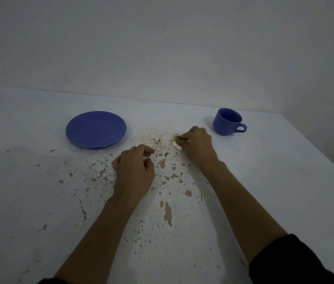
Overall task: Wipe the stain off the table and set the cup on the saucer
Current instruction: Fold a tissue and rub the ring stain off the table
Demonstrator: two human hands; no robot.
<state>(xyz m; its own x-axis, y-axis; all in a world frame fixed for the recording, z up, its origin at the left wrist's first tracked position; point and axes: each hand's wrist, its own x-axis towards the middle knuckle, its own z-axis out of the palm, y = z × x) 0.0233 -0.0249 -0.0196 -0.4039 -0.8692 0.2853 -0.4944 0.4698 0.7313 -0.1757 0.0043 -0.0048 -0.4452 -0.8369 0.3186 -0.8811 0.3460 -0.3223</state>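
The right hand [195, 143] is closed around a small white wad [177, 144], pressed on the brown stain [160, 142]. The left hand [134, 171] rests nearer, loosely curled and empty, on the white desk [284, 171]. Cup [226, 121] stands far right; saucer [96, 129] far left, well apart.

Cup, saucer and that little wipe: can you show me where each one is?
cup [224, 123]: head view, on its blue side wall.
saucer [96, 129]: head view, middle of the bare dish.
wipe [177, 144]: head view, white edge peeking from the right hand [195, 141].
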